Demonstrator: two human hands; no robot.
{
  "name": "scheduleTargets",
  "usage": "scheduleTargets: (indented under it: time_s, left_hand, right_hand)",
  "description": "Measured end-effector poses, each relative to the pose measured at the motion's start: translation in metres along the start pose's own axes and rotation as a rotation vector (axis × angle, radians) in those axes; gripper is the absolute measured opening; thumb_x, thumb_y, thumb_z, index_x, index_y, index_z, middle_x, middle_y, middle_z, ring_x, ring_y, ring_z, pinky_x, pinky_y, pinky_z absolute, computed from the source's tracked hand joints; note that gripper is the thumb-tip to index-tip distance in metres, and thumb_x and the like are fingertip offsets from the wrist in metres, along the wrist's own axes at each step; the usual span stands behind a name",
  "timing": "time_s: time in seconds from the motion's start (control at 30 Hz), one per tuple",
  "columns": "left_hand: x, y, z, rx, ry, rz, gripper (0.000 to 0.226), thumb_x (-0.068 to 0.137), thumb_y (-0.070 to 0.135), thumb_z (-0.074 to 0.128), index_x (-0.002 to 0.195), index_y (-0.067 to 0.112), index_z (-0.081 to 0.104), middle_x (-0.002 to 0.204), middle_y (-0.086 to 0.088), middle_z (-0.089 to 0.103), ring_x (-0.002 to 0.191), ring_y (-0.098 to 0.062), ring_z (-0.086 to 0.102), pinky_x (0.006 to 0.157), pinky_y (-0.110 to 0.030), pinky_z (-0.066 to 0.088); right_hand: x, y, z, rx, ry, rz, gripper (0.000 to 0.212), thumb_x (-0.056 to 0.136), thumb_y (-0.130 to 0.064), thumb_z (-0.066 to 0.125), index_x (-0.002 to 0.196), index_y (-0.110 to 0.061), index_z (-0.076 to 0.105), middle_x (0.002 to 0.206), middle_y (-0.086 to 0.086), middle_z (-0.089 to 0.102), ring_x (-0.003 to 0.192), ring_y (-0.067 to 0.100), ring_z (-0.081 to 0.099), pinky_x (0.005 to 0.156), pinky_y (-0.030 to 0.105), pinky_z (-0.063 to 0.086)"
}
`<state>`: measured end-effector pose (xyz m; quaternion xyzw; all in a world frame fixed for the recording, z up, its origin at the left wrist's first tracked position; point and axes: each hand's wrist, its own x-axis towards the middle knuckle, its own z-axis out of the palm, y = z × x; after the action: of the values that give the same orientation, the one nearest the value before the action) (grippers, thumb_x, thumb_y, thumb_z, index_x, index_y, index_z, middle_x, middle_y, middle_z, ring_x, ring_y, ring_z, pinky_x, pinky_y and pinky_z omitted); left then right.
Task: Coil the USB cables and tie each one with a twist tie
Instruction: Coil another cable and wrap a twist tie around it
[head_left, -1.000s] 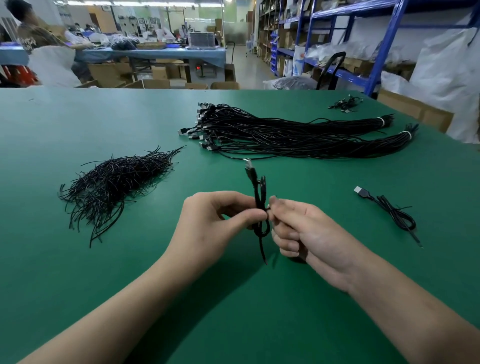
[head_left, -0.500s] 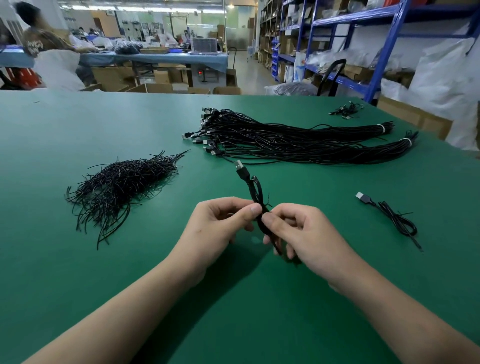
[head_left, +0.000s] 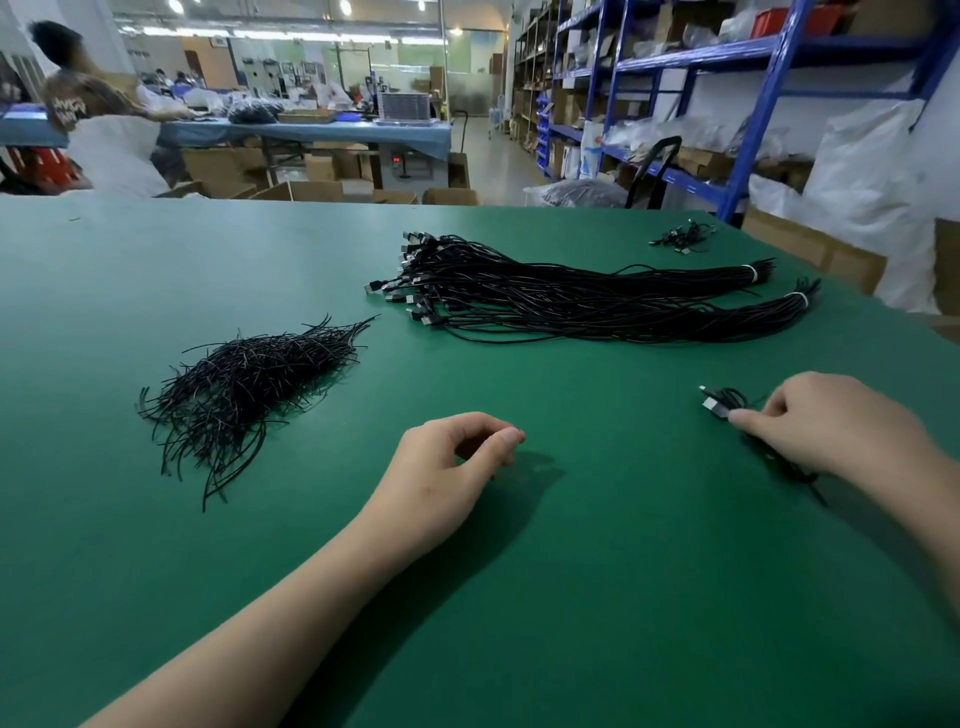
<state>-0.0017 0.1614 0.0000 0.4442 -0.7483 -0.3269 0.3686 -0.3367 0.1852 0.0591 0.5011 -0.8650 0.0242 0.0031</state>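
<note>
Head view: your right grip (head_left: 831, 431) pinches a coiled cable (head_left: 724, 402) low on the tabletop (head_left: 571, 597), left grip (head_left: 447, 462) loose and empty. The cable bundle (head_left: 597, 301) and twist ties (head_left: 249, 384) wait, so most looks undone.

1. Left hand (head_left: 447, 467): bare, with short trimmed nails on the thumb and first fingers (head_left: 511, 435), and a small faint mark on its back.
2. Left forearm (head_left: 291, 613): bare along all its visible length.
3. Right hand (head_left: 831, 426): bare, nails short.
4. Right forearm (head_left: 919, 499): bare to the picture's edge.
</note>
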Motion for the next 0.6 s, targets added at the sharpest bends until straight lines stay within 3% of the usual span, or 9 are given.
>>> scheduleTargets:
  time_s: [0.07,0.13,0.23,0.3,0.47,0.6]
  left_hand:
    - [0.009,0.001,-0.007,0.269,-0.058,0.083,0.022,0.097,0.044,0.060,0.111,0.030,0.071,0.098,0.019,0.067,0.091,0.003,0.062,0.079,-0.015,0.047]
    - [0.025,0.000,-0.015,0.460,-0.121,0.099,0.036,0.096,0.048,0.061,0.125,0.028,0.065,0.114,0.013,0.063,0.100,-0.002,0.062,0.090,-0.026,0.050]
    - [0.064,-0.005,-0.026,0.596,-0.128,0.029,0.053,0.096,0.048,0.059,0.140,0.020,0.054,0.135,-0.001,0.057,0.120,-0.017,0.058,0.106,-0.033,0.043]
    - [0.092,-0.013,-0.031,0.605,-0.093,-0.051,0.057,0.098,0.045,0.058,0.146,0.016,0.049,0.145,-0.008,0.051,0.129,-0.024,0.054,0.111,-0.038,0.040]
    - [0.146,-0.041,-0.028,0.626,-0.021,-0.154,0.056,0.102,0.034,0.054,0.153,0.017,0.039,0.157,-0.010,0.035,0.137,-0.031,0.045,0.113,-0.044,0.038]
    - [0.174,-0.058,-0.024,0.804,-0.036,-0.053,0.046,0.103,0.020,0.048,0.149,0.026,0.048,0.156,-0.004,0.038,0.138,-0.031,0.041,0.108,-0.049,0.043]
  right_hand:
    - [0.002,0.003,-0.003,-0.057,0.061,-0.002,0.051,0.092,-0.063,0.055,0.088,-0.016,0.075,0.071,0.000,0.069,0.070,0.022,0.065,0.061,0.028,0.054]
    - [0.000,0.000,-0.010,-0.034,0.203,-0.073,0.038,0.092,-0.058,0.060,0.094,-0.021,0.069,0.078,-0.003,0.065,0.073,0.022,0.062,0.057,0.029,0.050]
    - [-0.012,-0.028,-0.018,0.143,0.315,-0.283,0.018,0.089,-0.045,0.070,0.082,-0.031,0.063,0.076,-0.011,0.063,0.073,0.020,0.061,0.056,0.031,0.045]
    - [-0.018,-0.058,-0.016,0.209,0.288,-0.388,0.015,0.089,-0.041,0.071,0.081,-0.030,0.067,0.078,-0.012,0.067,0.077,0.020,0.063,0.062,0.033,0.050]
    - [0.000,-0.120,0.017,0.179,0.149,-0.534,0.020,0.100,-0.037,0.056,0.101,-0.026,0.073,0.101,-0.006,0.072,0.096,0.024,0.065,0.079,0.035,0.052]
    - [0.030,-0.149,0.039,0.142,0.058,-0.572,0.042,0.103,-0.041,0.049,0.138,-0.019,0.055,0.140,0.001,0.056,0.130,0.022,0.049,0.104,0.039,0.044]
